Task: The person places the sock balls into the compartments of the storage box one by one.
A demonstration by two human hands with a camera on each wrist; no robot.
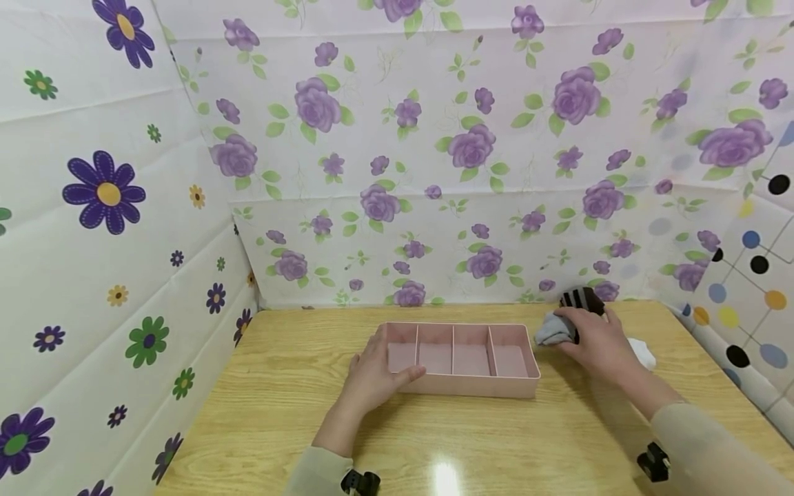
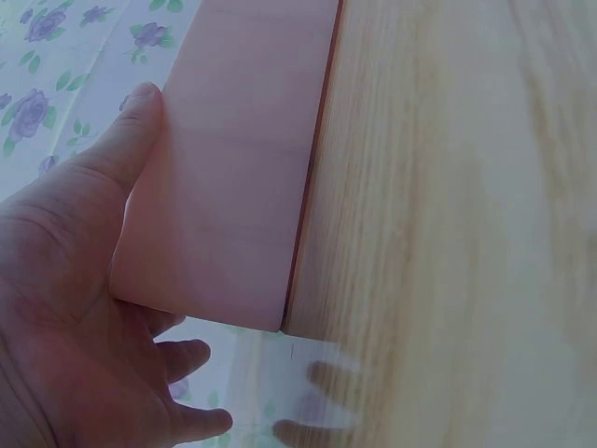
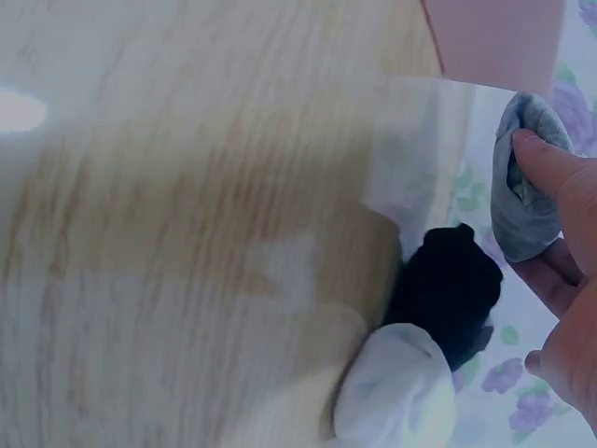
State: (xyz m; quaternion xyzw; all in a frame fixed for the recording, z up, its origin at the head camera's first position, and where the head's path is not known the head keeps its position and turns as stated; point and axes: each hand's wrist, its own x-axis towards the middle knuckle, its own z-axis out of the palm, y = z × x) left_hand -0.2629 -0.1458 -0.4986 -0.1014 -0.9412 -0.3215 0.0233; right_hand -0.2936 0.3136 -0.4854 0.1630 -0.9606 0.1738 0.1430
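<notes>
A pink box (image 1: 468, 386) with four compartments in a row stands on the wooden table. My left hand (image 1: 372, 375) holds its left end, thumb (image 2: 140, 121) on the rim of the front wall (image 2: 224, 168) and the other fingers around the end. To the right of the box, my right hand (image 1: 598, 344) pinches a rolled grey-blue cloth bundle (image 1: 555, 329) between thumb and fingers; the bundle (image 3: 527, 205) shows clearly in the right wrist view. Beneath and beside this hand lie a black bundle (image 3: 448, 289) and a white one (image 3: 396, 387).
A dark striped bundle (image 1: 583, 299) lies behind my right hand near the table's back edge. Floral sheeting (image 1: 403, 138) hangs behind the table (image 1: 298, 344), with patterned sheets at the left and right sides.
</notes>
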